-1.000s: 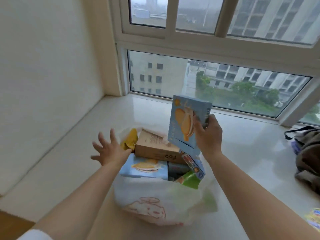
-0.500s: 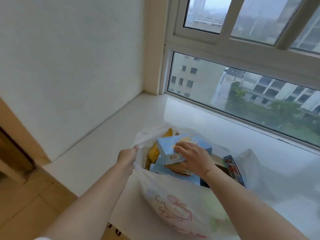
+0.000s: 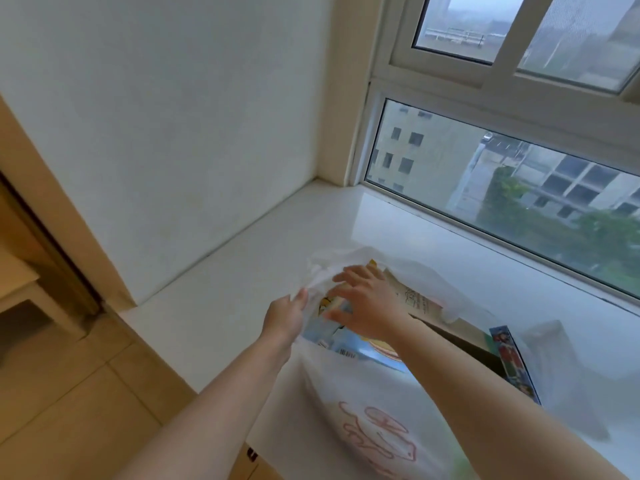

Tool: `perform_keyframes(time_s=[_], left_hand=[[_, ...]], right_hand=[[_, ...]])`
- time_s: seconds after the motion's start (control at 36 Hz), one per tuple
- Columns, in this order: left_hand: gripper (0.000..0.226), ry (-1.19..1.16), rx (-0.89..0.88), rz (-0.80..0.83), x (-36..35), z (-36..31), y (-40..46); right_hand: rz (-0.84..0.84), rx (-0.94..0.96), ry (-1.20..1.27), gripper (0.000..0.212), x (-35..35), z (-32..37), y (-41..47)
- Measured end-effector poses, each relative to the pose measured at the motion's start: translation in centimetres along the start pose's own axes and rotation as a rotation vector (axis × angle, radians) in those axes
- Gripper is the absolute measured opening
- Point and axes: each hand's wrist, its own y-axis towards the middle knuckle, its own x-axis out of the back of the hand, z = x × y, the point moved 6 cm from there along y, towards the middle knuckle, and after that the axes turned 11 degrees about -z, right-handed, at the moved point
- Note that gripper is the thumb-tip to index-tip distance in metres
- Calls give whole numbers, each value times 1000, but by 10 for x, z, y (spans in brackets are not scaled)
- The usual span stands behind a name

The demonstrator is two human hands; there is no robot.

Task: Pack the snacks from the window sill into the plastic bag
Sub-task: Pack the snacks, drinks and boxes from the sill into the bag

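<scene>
Head | left hand (image 3: 285, 315) pinches plastic bag (image 3: 374, 420) rim | right hand (image 3: 367, 306) spread on snacks | print unreadable

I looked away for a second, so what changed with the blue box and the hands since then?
The right hand lowered the blue snack box into the plastic bag, let go, and now rests open over the snacks. The left hand, open a second ago, took hold of the bag's rim. The bag stays on the window sill.

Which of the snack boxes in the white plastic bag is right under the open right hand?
The light blue box with the barcode, under the right hand. The brown cardboard box lies beside the hand, toward the window.
</scene>
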Motion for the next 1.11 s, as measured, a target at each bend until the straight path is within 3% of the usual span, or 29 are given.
perform_keyframes(time_s=[0.08,0.14,0.28,0.42,0.5,0.61,0.78,0.86,0.97,1.11], left_hand=[[34,15,22,-13,2,2,-2],[33,23,18,-45,4,1,-2],[28,116,-88,-28,-13,2,-22],[29,140,-123,-110,-2,-11,-21],[32,262,-203,-114,1,-18,-24],[20,490,-441,-169,-12,-29,-39],[36,495,-841,-283,-54,-55,-79],[35,425,-1076,-205,-89,-64,-114],[30,329,-1150,-7,-135,-62,-157],[23,126,-1377,181,-188,-48,-228]], right_hand=[[105,-312,94,57,-3,-29,-5],[132,-394,218,57,-9,-25,-11],[225,-239,157,61,-39,7,-19],[301,-282,182,69,-39,-8,-15],[287,-365,288,62,-36,-5,-17],[71,-497,494,42,-11,-10,-33],[-354,-583,287,20,43,-47,-94],[-579,-580,180,15,70,-59,-131],[-910,-588,-35,18,105,-73,-192],[-1166,-802,-124,26,140,-103,-291]])
